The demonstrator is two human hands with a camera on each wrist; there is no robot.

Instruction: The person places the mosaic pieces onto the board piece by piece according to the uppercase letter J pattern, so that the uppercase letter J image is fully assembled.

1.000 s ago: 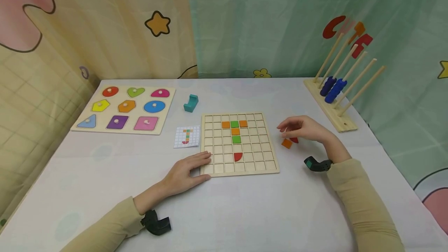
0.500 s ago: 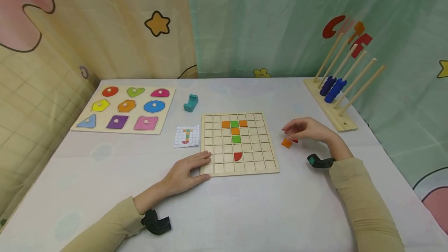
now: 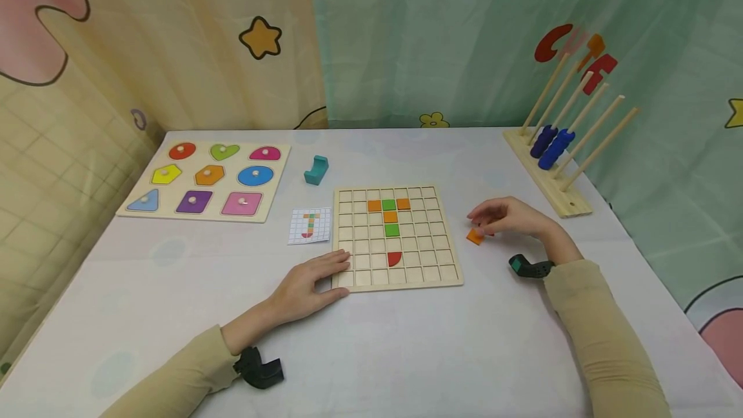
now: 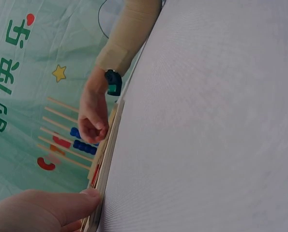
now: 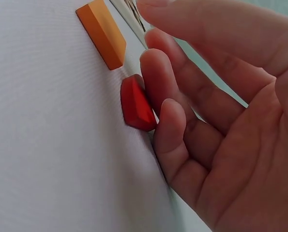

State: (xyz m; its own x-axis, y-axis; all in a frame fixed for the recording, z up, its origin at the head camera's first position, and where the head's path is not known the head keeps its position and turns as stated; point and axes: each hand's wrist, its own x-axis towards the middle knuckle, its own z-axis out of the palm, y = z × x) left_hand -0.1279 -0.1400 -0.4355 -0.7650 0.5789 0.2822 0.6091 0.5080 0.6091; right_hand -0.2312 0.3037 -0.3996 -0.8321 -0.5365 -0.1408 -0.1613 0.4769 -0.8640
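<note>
A wooden grid board (image 3: 362, 266) lies mid-table, bearing orange and green square tiles and one red quarter-round tile (image 3: 395, 258). My left hand (image 3: 310, 286) rests on its left edge and near-left corner, fingers extended. To the right of the board, my right hand (image 3: 507, 217) hovers low over loose tiles, its fingers loosely bent with nothing seen between them. An orange square tile (image 5: 102, 36) lies just past the fingertips in the right wrist view. A red tile (image 5: 135, 104) sits close beside the fingers; whether they touch it I cannot tell.
A printed pattern card (image 3: 298, 224) lies left of the board. Behind it are a teal curved block (image 3: 316, 171) and a knobbed shape puzzle (image 3: 139, 210). A peg stand (image 3: 571, 205) with blue beads rises at the right rear. Curtains hang behind the table.
My right hand has shifted slightly right and toward me over the loose tiles, covering more of the red one. The left hand and the board's tiles stay put.
</note>
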